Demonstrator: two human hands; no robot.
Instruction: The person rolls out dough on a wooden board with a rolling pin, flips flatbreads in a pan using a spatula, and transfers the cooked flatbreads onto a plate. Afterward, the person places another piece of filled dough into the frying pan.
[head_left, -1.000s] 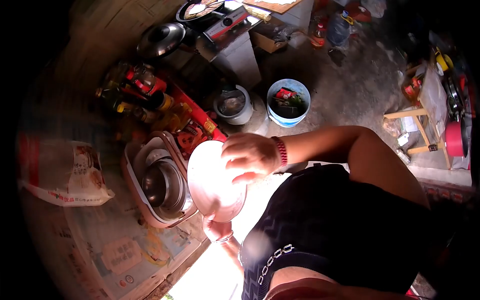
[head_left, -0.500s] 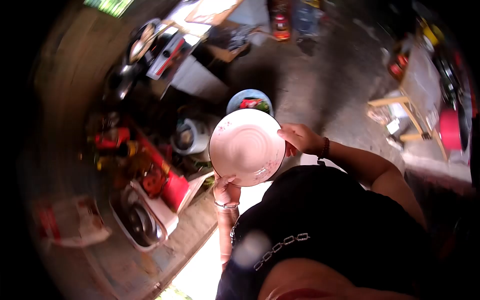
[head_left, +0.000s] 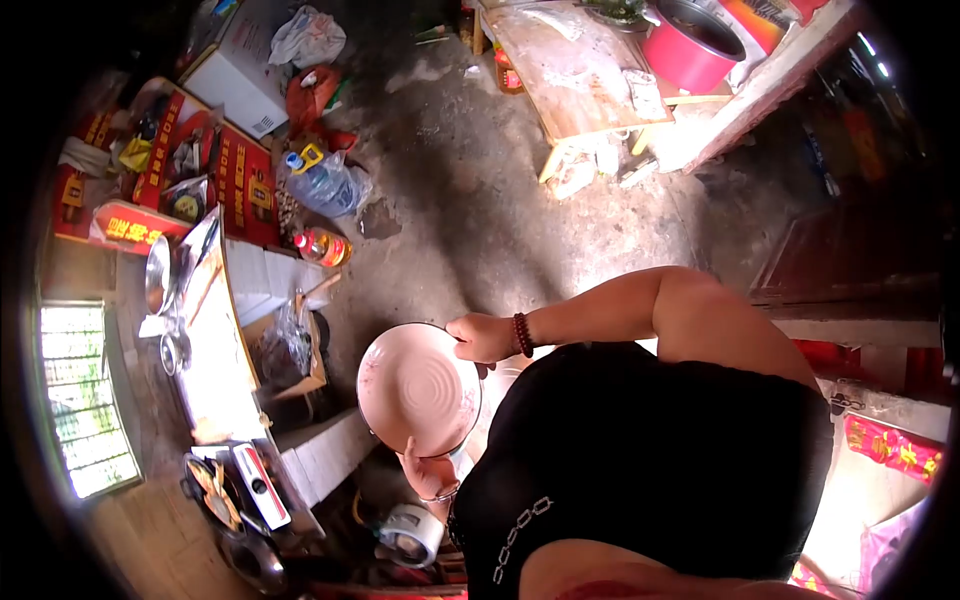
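A pale plate [head_left: 412, 388] with a dark rim, pinkish flower marks and ring-shaped ridges is held in front of my body, its inner face toward me. My right hand [head_left: 484, 338], with a beaded bracelet at the wrist, pinches the upper right rim. At the lower rim, my left hand [head_left: 428, 474] grips with the thumb on the inner face and the other fingers mostly hidden underneath. The plate has nothing on it.
At the upper right, a low wooden table [head_left: 570, 85] bears a pink pot [head_left: 690, 50]. A plastic jug [head_left: 322, 188] and an oil bottle [head_left: 322, 247] stand on the floor. Along the left is a counter with a stove [head_left: 262, 488]; a white appliance [head_left: 412, 535] is below.
My view has swung to the right, bringing the low table and floor jug into fuller sight. The bowl of red and green food has left view. Both hands still hold the plate.
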